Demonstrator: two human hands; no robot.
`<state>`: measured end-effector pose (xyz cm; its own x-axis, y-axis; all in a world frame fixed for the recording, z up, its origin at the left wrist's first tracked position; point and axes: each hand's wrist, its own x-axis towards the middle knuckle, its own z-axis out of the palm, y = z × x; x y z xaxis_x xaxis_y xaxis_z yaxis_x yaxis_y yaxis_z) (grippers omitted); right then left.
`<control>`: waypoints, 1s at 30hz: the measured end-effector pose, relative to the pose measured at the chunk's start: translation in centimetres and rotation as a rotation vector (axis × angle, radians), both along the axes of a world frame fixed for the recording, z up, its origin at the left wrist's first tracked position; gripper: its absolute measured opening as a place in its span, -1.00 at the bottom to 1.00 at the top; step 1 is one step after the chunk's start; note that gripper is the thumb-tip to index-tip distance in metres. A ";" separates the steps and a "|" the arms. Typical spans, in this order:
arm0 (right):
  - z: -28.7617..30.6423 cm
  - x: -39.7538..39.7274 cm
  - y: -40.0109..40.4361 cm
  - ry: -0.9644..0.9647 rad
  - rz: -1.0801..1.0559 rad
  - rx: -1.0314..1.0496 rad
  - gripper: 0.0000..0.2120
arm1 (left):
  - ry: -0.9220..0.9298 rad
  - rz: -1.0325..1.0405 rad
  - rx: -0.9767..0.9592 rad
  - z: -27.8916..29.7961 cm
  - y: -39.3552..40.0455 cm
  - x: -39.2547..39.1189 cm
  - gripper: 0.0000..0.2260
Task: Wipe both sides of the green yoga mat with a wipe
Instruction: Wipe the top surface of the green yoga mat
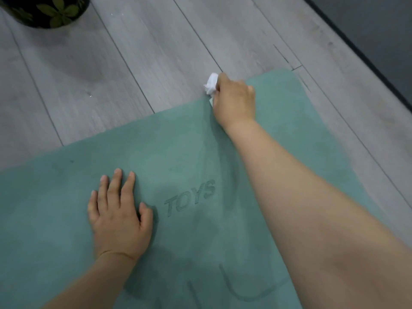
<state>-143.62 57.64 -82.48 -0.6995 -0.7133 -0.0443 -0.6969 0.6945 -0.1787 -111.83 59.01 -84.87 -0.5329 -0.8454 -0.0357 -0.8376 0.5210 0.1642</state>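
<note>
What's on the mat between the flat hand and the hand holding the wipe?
In the head view, only bare green mat lies between the left hand and the right hand gripping the wipe; the TOYS lettering sits just beside.

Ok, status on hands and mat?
Left hand flat on mat. Right hand grips wipe at far edge. Nothing in the way.

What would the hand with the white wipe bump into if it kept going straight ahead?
Probably nothing soon. The right hand with the wipe is at the mat edge; beyond lies bare floor.
</note>
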 end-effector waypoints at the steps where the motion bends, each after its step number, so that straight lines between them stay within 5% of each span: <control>1: -0.1 0.3 1.3 -0.016 -0.021 -0.020 -0.81 | 0.000 0.002 0.000 0.0 0.0 0.0 -0.39; 9: 0.7 8.0 25.5 -0.102 -0.323 -0.015 -0.81 | 0.010 0.001 -0.003 0.2 0.3 -0.1 -0.38; 14: -0.8 -0.3 12.6 0.024 -0.039 -0.098 -0.84 | 0.009 -0.013 -0.020 0.3 -0.1 -0.2 -0.39; 19: -0.4 -5.9 1.1 0.010 -0.025 -0.013 -0.82 | 0.016 -0.014 -0.029 0.2 0.1 -0.3 -0.40; 23: -1.2 -2.3 12.1 0.038 -0.183 -0.082 -0.85 | 0.020 -0.016 -0.023 0.3 -0.1 -0.2 -0.40; 27: 0.0 3.4 28.1 -0.018 -0.579 0.034 -0.83 | 0.036 -0.006 -0.011 0.3 0.1 -0.2 -0.39; 30: 0.4 5.2 28.9 -0.059 -0.751 -0.020 -0.80 | 0.046 -0.001 0.002 0.4 0.2 -0.4 -0.39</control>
<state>-138.42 86.51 -82.08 -0.9950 -0.0463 -0.0884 -0.0259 0.9755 -0.2187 -112.19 59.18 -84.47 -0.5351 -0.8447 -0.0127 -0.8284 0.5218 0.2039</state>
